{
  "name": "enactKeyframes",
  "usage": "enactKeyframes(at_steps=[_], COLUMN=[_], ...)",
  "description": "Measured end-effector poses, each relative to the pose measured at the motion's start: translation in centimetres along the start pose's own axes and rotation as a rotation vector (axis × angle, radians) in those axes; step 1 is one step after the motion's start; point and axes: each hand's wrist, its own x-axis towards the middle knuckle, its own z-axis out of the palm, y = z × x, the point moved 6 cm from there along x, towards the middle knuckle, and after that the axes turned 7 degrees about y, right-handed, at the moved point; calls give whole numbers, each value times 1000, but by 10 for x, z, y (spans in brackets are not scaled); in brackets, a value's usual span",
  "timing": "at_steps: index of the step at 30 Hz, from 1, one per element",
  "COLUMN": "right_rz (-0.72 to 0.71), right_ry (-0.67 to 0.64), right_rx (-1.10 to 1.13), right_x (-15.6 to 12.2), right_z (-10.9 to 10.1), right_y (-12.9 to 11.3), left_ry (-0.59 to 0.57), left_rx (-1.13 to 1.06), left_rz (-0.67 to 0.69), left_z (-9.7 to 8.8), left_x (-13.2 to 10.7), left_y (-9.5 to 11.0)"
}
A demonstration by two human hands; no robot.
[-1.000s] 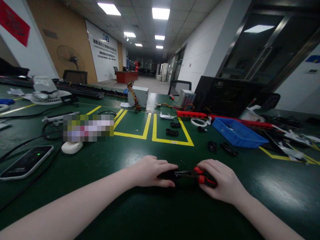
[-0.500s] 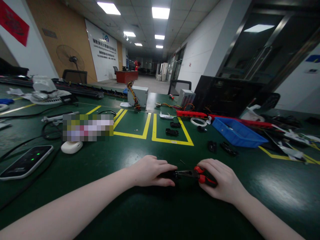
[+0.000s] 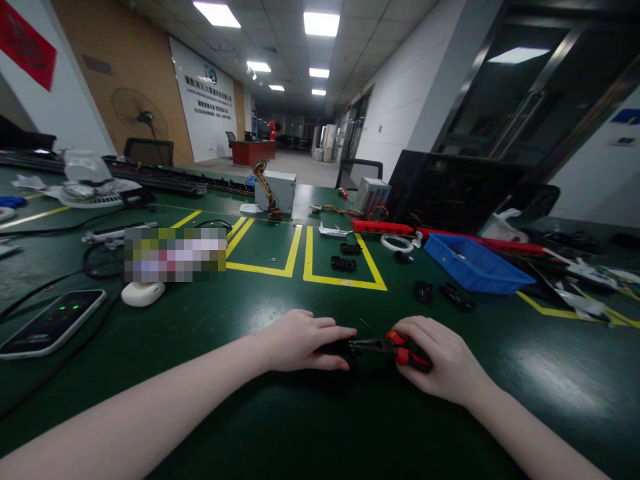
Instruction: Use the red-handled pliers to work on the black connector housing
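Observation:
My left hand (image 3: 313,341) is closed around a small black part (image 3: 336,347), held low over the green table; fingers cover most of it, so its kind does not show. My right hand (image 3: 437,357) grips red-and-black long-nose pliers (image 3: 399,345). Their metal jaws point left and meet the right end of the black part. Whether the jaw tips pinch it, I cannot tell. A thin pin-like piece (image 3: 365,323) lies on the table just beyond the jaws.
Black plastic parts (image 3: 344,264) lie inside a yellow-taped rectangle, with others (image 3: 457,297) beside a blue bin (image 3: 477,267). Power supply units (image 3: 280,192) stand farther back. On the left are a black-faced device (image 3: 54,323), cables and a white rounded object (image 3: 143,294).
Almost nothing differs. The pliers and my right hand have shifted very slightly left, and both hands keep their hold.

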Motion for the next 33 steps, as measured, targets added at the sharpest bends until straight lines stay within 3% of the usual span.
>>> enactKeyframes(at_steps=[24, 33], right_rz=[-8, 76], right_ry=[36, 67], right_rx=[-43, -86], right_x=[-3, 2], right_z=[2, -4], right_y=[5, 3], left_ry=[35, 11], left_rx=[-61, -76], left_rz=[-5, -15], left_z=[-3, -4], left_x=[-1, -1], left_y=[1, -1])
